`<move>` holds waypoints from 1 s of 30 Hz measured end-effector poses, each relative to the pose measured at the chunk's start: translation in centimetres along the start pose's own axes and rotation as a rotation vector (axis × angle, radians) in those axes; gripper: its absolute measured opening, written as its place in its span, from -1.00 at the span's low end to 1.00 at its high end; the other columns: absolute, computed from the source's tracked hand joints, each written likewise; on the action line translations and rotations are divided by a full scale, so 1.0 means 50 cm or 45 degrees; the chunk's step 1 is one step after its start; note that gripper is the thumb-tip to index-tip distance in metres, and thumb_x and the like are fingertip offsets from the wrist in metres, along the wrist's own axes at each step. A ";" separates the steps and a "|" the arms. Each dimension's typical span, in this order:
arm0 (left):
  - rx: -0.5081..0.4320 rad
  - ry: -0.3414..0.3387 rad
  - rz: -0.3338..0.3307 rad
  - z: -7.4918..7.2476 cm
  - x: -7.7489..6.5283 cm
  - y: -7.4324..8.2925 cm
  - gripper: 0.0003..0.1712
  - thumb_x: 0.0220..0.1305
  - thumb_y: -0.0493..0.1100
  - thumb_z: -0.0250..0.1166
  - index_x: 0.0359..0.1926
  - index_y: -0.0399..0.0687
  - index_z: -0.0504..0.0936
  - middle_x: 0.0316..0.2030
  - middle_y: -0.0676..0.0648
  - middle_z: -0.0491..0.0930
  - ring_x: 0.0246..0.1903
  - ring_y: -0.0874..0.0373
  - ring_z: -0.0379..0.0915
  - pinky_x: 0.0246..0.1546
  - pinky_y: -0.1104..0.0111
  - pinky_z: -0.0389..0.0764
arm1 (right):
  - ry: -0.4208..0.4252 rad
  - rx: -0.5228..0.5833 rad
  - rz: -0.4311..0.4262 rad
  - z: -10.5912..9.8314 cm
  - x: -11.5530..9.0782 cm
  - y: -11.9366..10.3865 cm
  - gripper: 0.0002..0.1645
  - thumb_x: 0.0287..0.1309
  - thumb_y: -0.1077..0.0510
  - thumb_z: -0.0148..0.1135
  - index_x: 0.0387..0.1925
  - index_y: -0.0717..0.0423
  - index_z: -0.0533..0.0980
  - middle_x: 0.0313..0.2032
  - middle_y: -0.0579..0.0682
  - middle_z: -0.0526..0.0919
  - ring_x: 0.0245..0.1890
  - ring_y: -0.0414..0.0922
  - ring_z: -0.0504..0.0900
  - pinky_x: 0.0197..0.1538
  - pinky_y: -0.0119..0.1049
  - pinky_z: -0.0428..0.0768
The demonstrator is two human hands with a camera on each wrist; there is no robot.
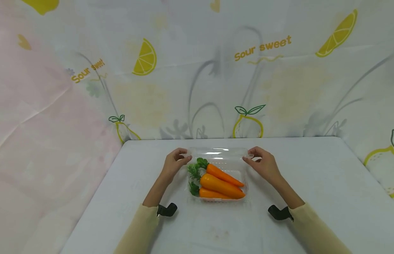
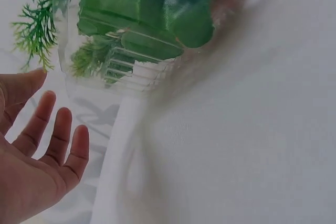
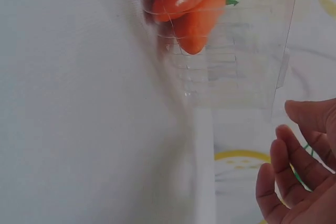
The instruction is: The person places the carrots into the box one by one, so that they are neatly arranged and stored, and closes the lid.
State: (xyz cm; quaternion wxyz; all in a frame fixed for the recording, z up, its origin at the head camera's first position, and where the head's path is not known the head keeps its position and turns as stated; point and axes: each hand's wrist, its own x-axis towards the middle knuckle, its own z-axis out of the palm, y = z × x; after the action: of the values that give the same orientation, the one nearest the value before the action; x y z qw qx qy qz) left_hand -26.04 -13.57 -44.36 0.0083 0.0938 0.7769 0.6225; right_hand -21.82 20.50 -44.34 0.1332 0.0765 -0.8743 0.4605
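A clear plastic clamshell box (image 1: 217,200) sits on the table with its transparent lid (image 1: 216,152) raised at the far side. Three orange carrots (image 1: 220,185) lie inside, green leafy tops (image 1: 194,171) toward the left, tips to the right. My left hand (image 1: 176,163) pinches the lid's left corner between thumb and fingers. At the opposite corner, my right hand (image 1: 263,165) pinches the lid the same way. Some feathery leaves (image 2: 37,27) show close beyond the left thumb in the left wrist view. Carrot tips (image 3: 194,35) show through the clear wall in the right wrist view.
The white table (image 1: 127,225) reaches back to a hanging cloth (image 1: 184,88) printed with lemons and lettering. Cloth also drapes along both sides. A black wrist-worn device (image 1: 167,210) is on the left forearm, and another black device (image 1: 279,212) is on the right.
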 end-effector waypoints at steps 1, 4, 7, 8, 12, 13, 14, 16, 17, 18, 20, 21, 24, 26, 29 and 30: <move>0.030 0.008 0.017 -0.001 -0.007 0.003 -0.72 0.28 -0.26 0.36 -0.02 -0.29 0.59 -0.05 -0.15 0.57 -0.09 0.02 0.49 -0.13 0.36 0.58 | 0.002 -0.009 -0.005 -0.003 -0.004 -0.001 -0.78 0.16 0.20 0.41 -0.20 0.20 0.56 -0.22 0.07 0.66 -0.14 0.05 0.61 -0.17 -0.35 0.61; 0.125 0.015 0.076 -0.006 -0.026 0.010 -0.71 0.32 -0.25 0.33 0.01 -0.29 0.61 0.02 -0.18 0.57 -0.04 -0.05 0.49 -0.13 0.33 0.56 | 0.001 -0.022 -0.036 -0.012 -0.017 -0.007 -0.82 0.17 0.27 0.37 -0.19 0.19 0.59 -0.21 0.06 0.66 -0.13 0.06 0.61 -0.17 -0.35 0.60; 0.211 -0.004 0.098 -0.011 -0.043 0.017 -0.72 0.38 -0.22 0.27 0.05 -0.26 0.62 0.02 -0.17 0.59 -0.04 -0.05 0.51 -0.15 0.33 0.58 | -0.013 -0.029 -0.071 -0.022 -0.030 -0.014 -0.85 0.19 0.31 0.34 -0.18 0.16 0.61 -0.21 0.03 0.67 -0.15 0.04 0.61 -0.19 -0.39 0.59; 0.231 -0.019 0.100 -0.013 -0.048 0.018 -0.71 0.41 -0.20 0.25 0.06 -0.25 0.61 0.02 -0.16 0.59 -0.04 -0.06 0.52 -0.15 0.32 0.59 | -0.024 -0.034 -0.076 -0.025 -0.036 -0.017 -0.85 0.20 0.30 0.33 -0.18 0.15 0.61 -0.20 0.02 0.67 -0.16 0.02 0.60 -0.19 -0.40 0.58; 0.237 -0.040 0.069 -0.017 -0.076 0.026 -0.69 0.49 -0.15 0.14 0.12 -0.22 0.56 0.02 -0.23 0.56 -0.06 -0.12 0.51 -0.18 0.27 0.62 | -0.062 -0.048 -0.084 -0.034 -0.059 -0.026 -0.86 0.25 0.25 0.31 -0.15 0.10 0.63 -0.17 -0.03 0.68 -0.18 -0.08 0.59 -0.19 -0.38 0.60; 0.238 -0.038 0.055 -0.015 -0.087 0.038 -0.69 0.50 -0.17 0.12 0.13 -0.23 0.55 0.01 -0.27 0.55 -0.07 -0.17 0.50 -0.18 0.23 0.63 | -0.068 -0.053 -0.087 -0.036 -0.065 -0.028 -0.86 0.27 0.23 0.31 -0.14 0.09 0.63 -0.17 -0.04 0.68 -0.18 -0.09 0.58 -0.20 -0.38 0.60; 0.223 -0.028 0.040 -0.014 -0.095 0.041 -0.69 0.50 -0.18 0.13 0.13 -0.24 0.54 0.00 -0.28 0.55 -0.08 -0.19 0.50 -0.19 0.19 0.64 | -0.074 -0.057 -0.086 -0.037 -0.071 -0.030 -0.86 0.28 0.21 0.30 -0.13 0.08 0.64 -0.16 -0.05 0.68 -0.19 -0.11 0.58 -0.20 -0.38 0.60; 0.206 -0.012 0.022 -0.010 -0.109 0.047 -0.71 0.48 -0.22 0.15 0.12 -0.25 0.55 -0.06 -0.28 0.56 -0.13 -0.21 0.50 -0.21 0.14 0.64 | -0.084 -0.059 -0.085 -0.042 -0.080 -0.035 -0.85 0.30 0.18 0.29 -0.12 0.06 0.64 -0.16 -0.07 0.68 -0.20 -0.12 0.57 -0.21 -0.37 0.61; 0.203 -0.003 0.006 -0.007 -0.115 0.050 -0.72 0.46 -0.25 0.16 0.11 -0.26 0.55 -0.10 -0.26 0.57 -0.15 -0.22 0.51 -0.22 0.11 0.65 | -0.088 -0.059 -0.085 -0.044 -0.084 -0.037 -0.85 0.31 0.17 0.28 -0.11 0.05 0.64 -0.16 -0.08 0.68 -0.19 -0.13 0.56 -0.21 -0.37 0.61; 0.197 0.006 -0.008 -0.004 -0.120 0.053 -0.72 0.44 -0.28 0.17 0.11 -0.27 0.55 -0.12 -0.24 0.58 -0.17 -0.23 0.52 -0.23 0.09 0.65 | -0.093 -0.061 -0.088 -0.046 -0.088 -0.040 -0.84 0.31 0.16 0.28 -0.09 0.04 0.64 -0.16 -0.10 0.68 -0.19 -0.14 0.56 -0.20 -0.37 0.61; 0.152 0.025 -0.021 -0.001 -0.124 0.047 -0.71 0.41 -0.29 0.21 0.10 -0.26 0.55 -0.17 -0.20 0.61 -0.20 -0.23 0.54 -0.25 0.12 0.66 | -0.104 -0.057 -0.087 -0.051 -0.094 -0.044 -0.81 0.33 0.12 0.26 -0.07 0.03 0.64 -0.14 -0.11 0.68 -0.18 -0.15 0.56 -0.19 -0.34 0.62; 0.132 0.034 -0.035 0.001 -0.128 0.048 -0.71 0.40 -0.30 0.22 0.10 -0.27 0.55 -0.18 -0.19 0.62 -0.20 -0.24 0.54 -0.26 0.15 0.66 | -0.107 -0.057 -0.086 -0.053 -0.097 -0.046 -0.80 0.34 0.10 0.25 -0.05 0.03 0.64 -0.14 -0.12 0.69 -0.18 -0.17 0.57 -0.18 -0.33 0.62; 0.067 0.063 -0.088 0.005 -0.138 0.049 -0.71 0.39 -0.28 0.23 0.09 -0.28 0.52 -0.14 -0.21 0.65 -0.14 -0.23 0.56 -0.22 0.20 0.66 | -0.123 -0.030 -0.074 -0.056 -0.108 -0.051 -0.76 0.37 0.04 0.22 -0.03 0.02 0.64 -0.12 -0.12 0.70 -0.19 -0.20 0.60 -0.17 -0.31 0.62; 0.038 0.059 -0.104 0.008 -0.146 0.047 -0.70 0.41 -0.23 0.23 0.08 -0.28 0.50 -0.09 -0.22 0.66 -0.08 -0.18 0.57 -0.17 0.23 0.65 | -0.141 -0.004 -0.049 -0.057 -0.117 -0.056 -0.72 0.37 -0.01 0.21 -0.02 0.02 0.64 -0.13 -0.13 0.70 -0.20 -0.21 0.62 -0.17 -0.31 0.62; 0.039 0.039 -0.098 0.009 -0.158 0.043 -0.68 0.48 -0.13 0.16 0.08 -0.26 0.50 -0.02 -0.20 0.65 0.00 -0.10 0.54 -0.07 0.21 0.61 | -0.183 0.032 0.010 -0.058 -0.130 -0.065 -0.68 0.34 -0.09 0.23 -0.03 -0.01 0.63 -0.15 -0.16 0.70 -0.23 -0.22 0.63 -0.19 -0.32 0.62; 0.040 0.029 -0.094 0.009 -0.162 0.042 -0.65 0.50 -0.08 0.12 0.08 -0.27 0.51 0.00 -0.18 0.63 0.03 -0.08 0.52 -0.03 0.19 0.60 | -0.194 0.039 0.026 -0.057 -0.134 -0.068 -0.67 0.33 -0.10 0.24 -0.03 -0.02 0.63 -0.16 -0.17 0.70 -0.22 -0.22 0.63 -0.19 -0.33 0.62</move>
State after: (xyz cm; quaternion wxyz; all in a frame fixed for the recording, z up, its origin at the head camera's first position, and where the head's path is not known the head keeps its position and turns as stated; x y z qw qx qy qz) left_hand -17.76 -13.95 -43.26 0.0208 0.0582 0.7895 0.6106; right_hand -14.12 21.02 -42.18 0.0601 0.1044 -0.8755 0.4680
